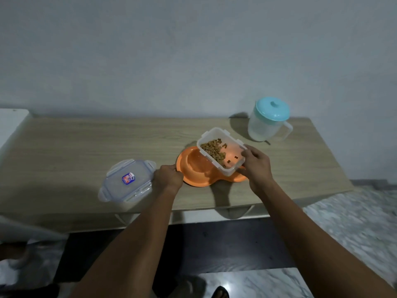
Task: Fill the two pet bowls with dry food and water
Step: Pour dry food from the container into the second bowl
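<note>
Head view: at centre frame, the right hand [255,163] grasps a clear rectangular plastic container [222,153] of brown dry kibble [214,150], tilted above an orange plastic double pet bowl [199,171] on a pale wooden table [86,143]. The container hides the bowl's right basin. The left hand [167,177] grips the bowl's left rim. A clear clip-lock lid [127,182] lies lower left; a translucent jug with turquoise lid [267,119] stands upper right, contents unclear.

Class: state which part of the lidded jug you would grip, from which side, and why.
Probably the loop handle of the jug, approached from the right: it juts out on that side, the jug stands upright, and nothing blocks it.
</note>
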`<state>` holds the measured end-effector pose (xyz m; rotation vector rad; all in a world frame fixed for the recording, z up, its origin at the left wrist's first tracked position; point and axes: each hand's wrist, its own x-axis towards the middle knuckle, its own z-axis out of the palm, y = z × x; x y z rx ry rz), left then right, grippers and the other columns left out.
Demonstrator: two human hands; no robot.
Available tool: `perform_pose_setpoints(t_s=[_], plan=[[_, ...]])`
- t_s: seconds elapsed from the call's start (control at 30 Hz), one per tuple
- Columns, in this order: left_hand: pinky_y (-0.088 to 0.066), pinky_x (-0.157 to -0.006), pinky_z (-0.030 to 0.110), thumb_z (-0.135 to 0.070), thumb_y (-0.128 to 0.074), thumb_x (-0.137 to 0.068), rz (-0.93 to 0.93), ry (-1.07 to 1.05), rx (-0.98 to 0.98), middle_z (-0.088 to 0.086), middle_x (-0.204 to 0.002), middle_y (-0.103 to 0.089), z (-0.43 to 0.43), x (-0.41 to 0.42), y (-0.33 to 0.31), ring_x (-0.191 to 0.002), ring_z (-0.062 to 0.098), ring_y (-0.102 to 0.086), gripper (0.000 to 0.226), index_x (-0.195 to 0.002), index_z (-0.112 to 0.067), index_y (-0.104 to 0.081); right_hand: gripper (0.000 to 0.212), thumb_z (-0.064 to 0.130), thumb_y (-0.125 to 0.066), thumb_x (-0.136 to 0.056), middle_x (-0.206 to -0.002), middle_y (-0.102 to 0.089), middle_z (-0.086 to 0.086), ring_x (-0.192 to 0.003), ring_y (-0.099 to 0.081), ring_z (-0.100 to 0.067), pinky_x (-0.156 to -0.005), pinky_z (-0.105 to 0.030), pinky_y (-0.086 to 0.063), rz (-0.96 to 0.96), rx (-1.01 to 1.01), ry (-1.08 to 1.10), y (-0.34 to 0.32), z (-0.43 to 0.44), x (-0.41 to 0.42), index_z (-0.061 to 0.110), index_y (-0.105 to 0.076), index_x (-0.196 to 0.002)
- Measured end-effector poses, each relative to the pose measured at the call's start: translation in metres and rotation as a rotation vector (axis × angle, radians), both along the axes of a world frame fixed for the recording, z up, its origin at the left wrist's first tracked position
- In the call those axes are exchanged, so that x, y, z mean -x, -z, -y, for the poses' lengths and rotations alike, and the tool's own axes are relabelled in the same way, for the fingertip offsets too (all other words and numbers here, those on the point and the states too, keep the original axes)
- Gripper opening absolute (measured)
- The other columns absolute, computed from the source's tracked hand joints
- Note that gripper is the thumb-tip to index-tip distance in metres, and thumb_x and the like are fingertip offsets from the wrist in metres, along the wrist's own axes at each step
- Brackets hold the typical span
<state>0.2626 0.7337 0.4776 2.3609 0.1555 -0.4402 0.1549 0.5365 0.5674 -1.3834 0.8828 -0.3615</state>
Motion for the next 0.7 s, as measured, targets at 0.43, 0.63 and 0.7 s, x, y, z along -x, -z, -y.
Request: perform_pose_setpoints(t_s=[0.43,0.63,0.7], plan=[[-0.061,-0.08,0.038,-0.036,-0.056,-0.065,-0.058,-0.161,0.033,0.004,-0.091,-0.076,0.002,-0.008,0.033,-0.083,0.024,-0.072,0.049,-0.111,-0.04,-0.073,0.049,0.047,-0.077,-0.071,-0.119,-0.075,0.002,-0.112,-0.069,-0.019,-0.098,-0.049,-0.056,-0.071,0.313,-0.139,-0.018,0.019,0.013,0.026,-0.077,-0.116],[-0.061,-0.081,0.04,-0.039,-0.057,-0.07,-0.039,-0.133,0.039,0.004,-0.089,-0.077,0.002,-0.006,0.029,-0.085,0.024,-0.072,0.046,-0.113,-0.037,-0.072,0.036,0.035,-0.077,-0.087,-0.126,-0.072,-0.002,-0.12,-0.064,-0.022,-0.102,-0.046,-0.053,-0.118,0.533,-0.196,-0.039,0.011,0.0,0.025,-0.075,-0.122],[-0.061,-0.08,0.041,-0.037,-0.058,-0.071,-0.026,-0.128,0.027,0.004,-0.09,-0.077,0.004,-0.004,0.024,-0.087,0.026,-0.071,0.043,-0.112,-0.037,-0.073,0.037,0.034,-0.076,-0.088,-0.128,-0.072,-0.003,-0.122,-0.063,-0.022,-0.102,-0.043,-0.053,-0.124,0.595,-0.23,-0.043,0.009,-0.006,0.022,-0.074,-0.123]])
